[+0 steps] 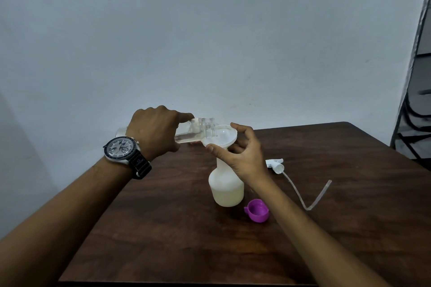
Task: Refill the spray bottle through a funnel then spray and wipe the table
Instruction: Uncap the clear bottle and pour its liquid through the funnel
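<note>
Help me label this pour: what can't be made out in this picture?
Head view:
1. Spout of the funnel and mouth of the spray bottle: hidden behind the right hand, which pinches the funnel rim.
2. Middle of the clear bottle: wrapped by the left hand, so the liquid left is unclear.
3. Any stream into the funnel: too clear and small to see.
4. Nozzle of the spray head: too small.

Front of table [163, 240] lies open; purple cap [257, 211], spray head [275, 163], tube [320, 194] block right.

clear bottle [200, 128] midsection hidden, rack [418, 121] cropped
</note>
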Available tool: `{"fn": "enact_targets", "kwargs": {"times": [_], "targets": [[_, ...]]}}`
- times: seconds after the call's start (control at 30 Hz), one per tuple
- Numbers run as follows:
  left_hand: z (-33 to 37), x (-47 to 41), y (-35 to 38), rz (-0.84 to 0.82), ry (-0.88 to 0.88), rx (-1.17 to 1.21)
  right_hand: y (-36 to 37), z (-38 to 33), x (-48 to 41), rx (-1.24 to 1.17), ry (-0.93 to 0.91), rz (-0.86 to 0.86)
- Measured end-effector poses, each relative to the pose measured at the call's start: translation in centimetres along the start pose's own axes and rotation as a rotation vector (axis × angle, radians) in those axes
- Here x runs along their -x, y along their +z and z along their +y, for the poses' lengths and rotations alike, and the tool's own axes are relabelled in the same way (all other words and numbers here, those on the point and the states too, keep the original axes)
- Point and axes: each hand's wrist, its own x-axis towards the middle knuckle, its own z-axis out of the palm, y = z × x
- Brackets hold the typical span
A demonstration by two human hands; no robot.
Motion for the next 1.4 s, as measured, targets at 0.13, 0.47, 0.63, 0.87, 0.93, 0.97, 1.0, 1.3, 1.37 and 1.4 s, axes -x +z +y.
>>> {"fn": "enact_targets", "kwargs": {"times": [0.13, 0.47, 0.63, 0.87, 0.93, 0.97, 1.0, 1.3, 1.37, 1.4], "targets": [[0.00, -0.02, -0.09, -0.005, -0.002, 0.005, 0.00, -0.07, -0.01, 0.001, 0.003, 0.001], [0.00, -0.02, -0.04, -0.006, -0.008, 0.020, -0.03, 0.08, -0.08, 0.014, -0.004, -0.002], [-0.02, -0.06, -0.03, -0.002, -0.007, 0.023, -0.02, 0.12, -0.16, 0.025, -0.004, 0.001], [-0.10, 0.02, 0.06, -0.003, -0.005, 0.028, 0.01, 0.20, -0.24, 0.034, -0.005, 0.002], [-0.08, 0.00, 0.08, -0.003, -0.005, 0.026, -0.01, 0.20, -0.22, 0.037, -0.007, 0.001], [-0.07, -0.02, 0.07, -0.002, -0.006, 0.024, -0.01, 0.19, -0.19, 0.039, -0.007, 0.000], [-0.07, -0.04, 0.06, -0.001, -0.006, 0.020, -0.02, 0.20, -0.19, 0.041, -0.008, -0.001], [0.01, 0.00, -0.08, -0.001, -0.007, 0.010, 0.01, 0.22, -0.24, 0.045, -0.002, -0.004], [0.06, -0.02, -0.16, 0.000, -0.007, 0.004, 0.01, 0.16, -0.25, 0.039, -0.001, -0.003], [0.10, -0.05, -0.19, 0.002, -0.007, 0.000, 0.00, 0.11, -0.24, 0.036, -0.001, -0.003]]}}
